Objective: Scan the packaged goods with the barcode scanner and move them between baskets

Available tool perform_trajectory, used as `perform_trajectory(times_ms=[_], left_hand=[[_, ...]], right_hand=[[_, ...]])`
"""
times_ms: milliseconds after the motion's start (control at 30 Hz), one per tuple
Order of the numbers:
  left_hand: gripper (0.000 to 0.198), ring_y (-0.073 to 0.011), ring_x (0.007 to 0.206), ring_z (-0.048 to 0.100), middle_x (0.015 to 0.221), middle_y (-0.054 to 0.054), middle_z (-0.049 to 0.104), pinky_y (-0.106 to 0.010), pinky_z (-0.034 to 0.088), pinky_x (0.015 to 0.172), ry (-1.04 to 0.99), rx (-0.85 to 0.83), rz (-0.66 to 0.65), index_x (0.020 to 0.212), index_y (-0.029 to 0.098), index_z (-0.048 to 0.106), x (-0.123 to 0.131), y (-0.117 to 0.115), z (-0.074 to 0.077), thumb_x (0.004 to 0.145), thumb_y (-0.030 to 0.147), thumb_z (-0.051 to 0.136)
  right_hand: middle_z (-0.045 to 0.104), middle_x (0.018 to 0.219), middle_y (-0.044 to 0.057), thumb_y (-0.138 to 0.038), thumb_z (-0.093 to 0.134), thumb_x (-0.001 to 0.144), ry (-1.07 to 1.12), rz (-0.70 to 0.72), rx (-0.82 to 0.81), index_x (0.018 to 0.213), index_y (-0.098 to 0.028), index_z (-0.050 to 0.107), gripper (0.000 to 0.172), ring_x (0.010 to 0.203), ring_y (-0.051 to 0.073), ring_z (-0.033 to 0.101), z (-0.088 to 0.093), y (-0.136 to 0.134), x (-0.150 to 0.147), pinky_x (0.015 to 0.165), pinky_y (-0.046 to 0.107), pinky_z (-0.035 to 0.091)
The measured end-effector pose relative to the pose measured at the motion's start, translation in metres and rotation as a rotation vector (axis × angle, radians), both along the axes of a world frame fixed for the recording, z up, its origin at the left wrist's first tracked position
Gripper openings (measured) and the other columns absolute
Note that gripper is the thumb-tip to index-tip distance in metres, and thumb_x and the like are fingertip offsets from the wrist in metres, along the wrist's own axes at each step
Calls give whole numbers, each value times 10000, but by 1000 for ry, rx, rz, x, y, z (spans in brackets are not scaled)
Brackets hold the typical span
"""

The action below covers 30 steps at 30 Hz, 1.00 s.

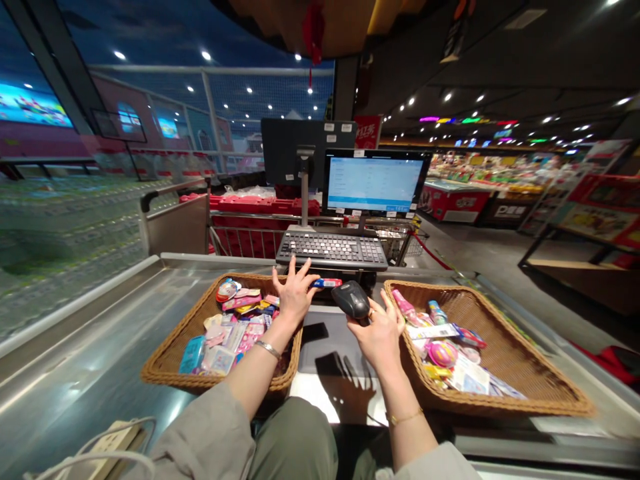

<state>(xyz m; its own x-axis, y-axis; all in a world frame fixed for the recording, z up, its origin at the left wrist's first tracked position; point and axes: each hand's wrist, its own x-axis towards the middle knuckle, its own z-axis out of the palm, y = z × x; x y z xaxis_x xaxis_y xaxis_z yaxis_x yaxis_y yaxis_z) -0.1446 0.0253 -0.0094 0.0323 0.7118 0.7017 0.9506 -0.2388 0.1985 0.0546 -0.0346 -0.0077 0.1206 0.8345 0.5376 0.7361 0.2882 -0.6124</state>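
Observation:
A slim red-and-blue packet (pixel 327 283) with a pale label sticks out sideways from my left hand (pixel 295 290). The thumb side of that hand grips its end, while the other fingers spread toward the keyboard. My right hand (pixel 377 327) is wrapped around a black handheld barcode scanner (pixel 351 299), whose head is close to the packet's right end. To the left, a wicker basket (pixel 173 381) carries many small colourful packaged goods. Another wicker basket (pixel 520 347) on the right has several packaged goods, among them a pink round item (pixel 443 353).
Behind my hands stand a keyboard (pixel 333 248) and a lit checkout screen (pixel 373 181). A metal counter (pixel 115 327) runs under the left basket. A power strip (pixel 103 450) with cables lies at the lower left. A shopping cart (pixel 240 239) stands beyond the counter.

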Motion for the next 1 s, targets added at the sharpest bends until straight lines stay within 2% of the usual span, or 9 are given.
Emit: perform_trajectory(times_ms=[367, 767, 900, 1000], left_hand=[[158, -314, 1472, 299, 1442, -4, 552, -718, -10, 1146, 39, 60, -63, 1025, 338, 699, 9, -2, 9, 881, 301, 647], [178, -307, 1489, 258, 1456, 2, 537, -713, -35, 1152, 52, 41, -130, 1049, 346, 693, 44, -5, 30, 883, 313, 636], [184, -311, 1489, 258, 1453, -7, 541, -715, -28, 1153, 49, 23, -145, 1054, 346, 696, 57, -6, 32, 880, 322, 642], [189, -306, 1488, 261, 1448, -5, 547, -715, -32, 1154, 46, 16, -164, 1061, 349, 694, 68, -5, 34, 879, 330, 647]], right_hand=[[704, 1193, 47, -366, 663, 732, 14, -54, 72, 829, -257, 746, 168, 1371, 342, 361, 1, -4, 20, 1107, 592, 143], [712, 1171, 65, -370, 661, 742, 8, -186, 121, 939, -241, 754, 253, 1362, 305, 402, 10, -13, 42, 1130, 548, 164], [731, 1107, 78, -385, 660, 719, 41, -233, 133, 815, -228, 742, 201, 1359, 308, 409, 10, -15, 55, 1124, 538, 171], [735, 1083, 82, -412, 637, 723, 59, -269, 147, 796, -222, 730, 223, 1344, 308, 424, 11, -16, 66, 1115, 535, 190]])
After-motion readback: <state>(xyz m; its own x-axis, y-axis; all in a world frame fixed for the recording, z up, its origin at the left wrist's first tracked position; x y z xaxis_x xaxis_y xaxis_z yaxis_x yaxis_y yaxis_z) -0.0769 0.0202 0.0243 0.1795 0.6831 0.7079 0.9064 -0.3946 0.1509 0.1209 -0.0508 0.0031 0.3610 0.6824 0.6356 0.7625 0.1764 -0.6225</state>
